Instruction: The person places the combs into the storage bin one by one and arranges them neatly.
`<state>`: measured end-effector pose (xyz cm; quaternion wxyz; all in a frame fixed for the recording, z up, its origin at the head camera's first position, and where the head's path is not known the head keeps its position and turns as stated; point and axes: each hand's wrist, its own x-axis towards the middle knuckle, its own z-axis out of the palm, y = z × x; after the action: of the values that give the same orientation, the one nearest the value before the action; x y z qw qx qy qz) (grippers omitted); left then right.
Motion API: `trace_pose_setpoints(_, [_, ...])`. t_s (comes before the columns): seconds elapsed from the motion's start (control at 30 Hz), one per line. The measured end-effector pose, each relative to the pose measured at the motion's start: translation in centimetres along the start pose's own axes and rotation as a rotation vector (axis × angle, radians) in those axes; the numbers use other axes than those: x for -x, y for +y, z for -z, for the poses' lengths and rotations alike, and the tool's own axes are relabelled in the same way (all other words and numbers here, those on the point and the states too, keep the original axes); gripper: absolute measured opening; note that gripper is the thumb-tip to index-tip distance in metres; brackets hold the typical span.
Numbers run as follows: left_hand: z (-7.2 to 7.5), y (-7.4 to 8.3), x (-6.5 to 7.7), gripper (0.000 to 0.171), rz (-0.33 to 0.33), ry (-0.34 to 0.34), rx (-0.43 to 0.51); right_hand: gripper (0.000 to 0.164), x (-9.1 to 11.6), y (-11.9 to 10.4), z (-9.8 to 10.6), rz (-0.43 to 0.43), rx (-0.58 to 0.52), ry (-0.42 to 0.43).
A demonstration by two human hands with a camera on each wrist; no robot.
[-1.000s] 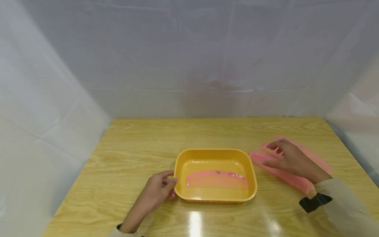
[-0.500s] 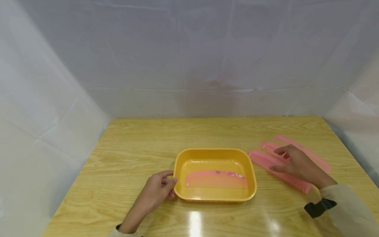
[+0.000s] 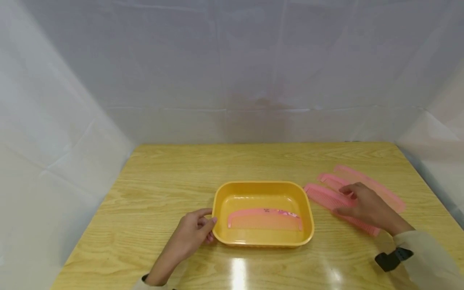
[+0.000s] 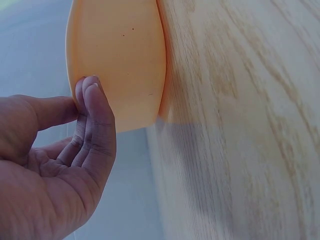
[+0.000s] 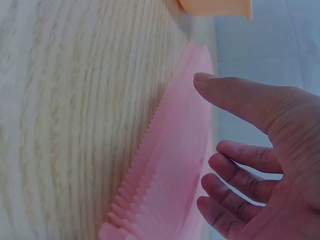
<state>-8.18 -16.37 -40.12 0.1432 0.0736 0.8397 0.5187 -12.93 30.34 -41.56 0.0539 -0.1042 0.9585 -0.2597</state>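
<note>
Left of centre in the head view, my left hand point(image 3: 189, 234) pinches the rim of a yellow plastic tray point(image 3: 262, 244), thumb on top and fingers against the outer wall point(image 4: 125, 60). Inside the tray lies a pink comb point(image 3: 250, 219) with printed decoration near one end. My right hand point(image 3: 364, 206) hovers over several pink combs on the right of the table, thumb and fingers apart. Under it lies the nearest comb point(image 3: 322, 196); a second comb point(image 3: 328, 179) is partly hidden by the hand, and a third comb point(image 3: 384, 189) lies behind.
The wood-grain table point(image 3: 163, 173) spreads out on all sides of the tray. White sheeting point(image 3: 224, 80) rises behind it and at both sides. A black band point(image 3: 393, 259) is around the right wrist.
My right hand has shifted a little right and toward me, over the combs, exposing more of the far ones. The left hand and the tray stay put.
</note>
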Motion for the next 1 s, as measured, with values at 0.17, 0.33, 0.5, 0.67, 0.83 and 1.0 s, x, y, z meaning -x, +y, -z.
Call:
trace_pose_setpoints(0.17, [0.03, -0.06, -0.09, 0.049, 0.002, 0.006, -0.019, 0.074, 0.16, 0.34, -0.20, -0.014, 0.011, -0.005])
trace_pose_setpoints(0.33, [0.09, -0.11, -0.16, 0.048, 0.002, 0.005, -0.035, 0.076, 0.27, 0.51, -0.32, -0.031, 0.013, -0.006])
trace_pose_setpoints(0.5, [0.10, -0.06, -0.11, 0.049, -0.009, 0.006, -0.030, 0.075, 0.35, 0.57, -0.39, -0.025, 0.019, 0.004])
trace_pose_setpoints(0.67, [0.05, -0.07, -0.13, 0.049, -0.006, 0.006, -0.030, 0.075, 0.45, 0.74, -0.56, -0.016, 0.016, 0.012])
trace_pose_setpoints(0.83, [0.01, -0.07, -0.11, 0.050, -0.006, 0.008, -0.027, 0.072, 0.48, 0.85, -0.64, -0.008, 0.016, 0.008])
trace_pose_setpoints(1.0, [-0.02, -0.20, -0.21, 0.048, -0.013, 0.003, -0.037, 0.070, 0.52, 0.91, -0.69, -0.001, 0.013, 0.008])
